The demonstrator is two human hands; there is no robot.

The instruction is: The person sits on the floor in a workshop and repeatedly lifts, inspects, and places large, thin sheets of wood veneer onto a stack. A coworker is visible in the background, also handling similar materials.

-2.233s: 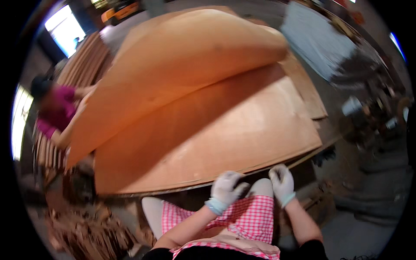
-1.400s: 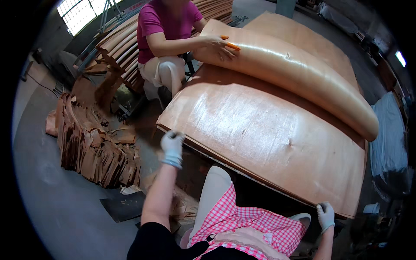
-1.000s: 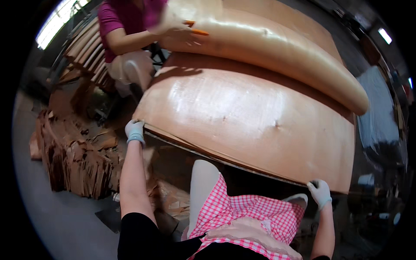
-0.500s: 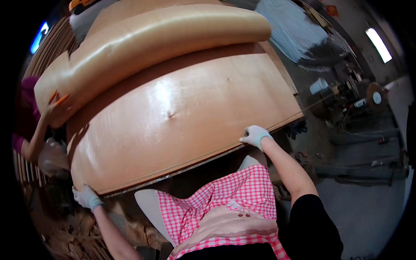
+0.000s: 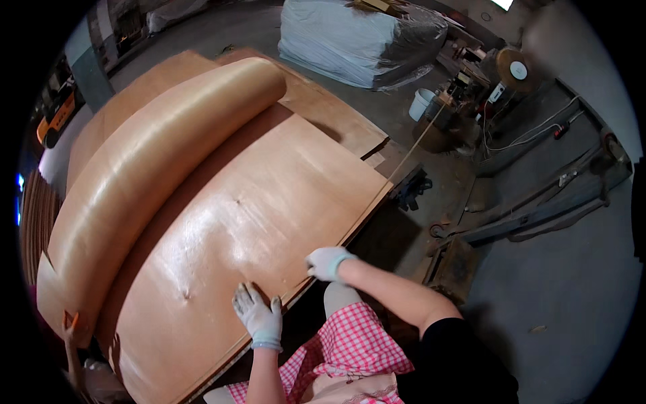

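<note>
A large, glossy tan veneer sheet (image 5: 269, 195) lies before me, its far part curled back into a long roll (image 5: 158, 151). My left hand (image 5: 259, 316), in a pale glove, rests on the sheet near its front edge with the fingers spread. Farther right, my gloved right hand (image 5: 328, 263) is closed at that edge, fingertips curled against the sheet's rim. What lies under its palm is hidden. At the roll's left end, a co-worker's hand (image 5: 73, 330) with orange on the fingers touches the wood.
More wood sheets (image 5: 346, 121) lie beneath and beyond the roll. A plastic-covered stack (image 5: 343, 44) stands at the back, with a white bucket (image 5: 422, 104) beside a machine (image 5: 464, 87). A thin line runs from the sheet's edge toward that machine. A dark metal frame (image 5: 538, 202) stands at right.
My view has swung right. My left hand has left the sheet's left corner and now lies flat on its surface, nearer my right hand. The right hand remains at the front edge.
</note>
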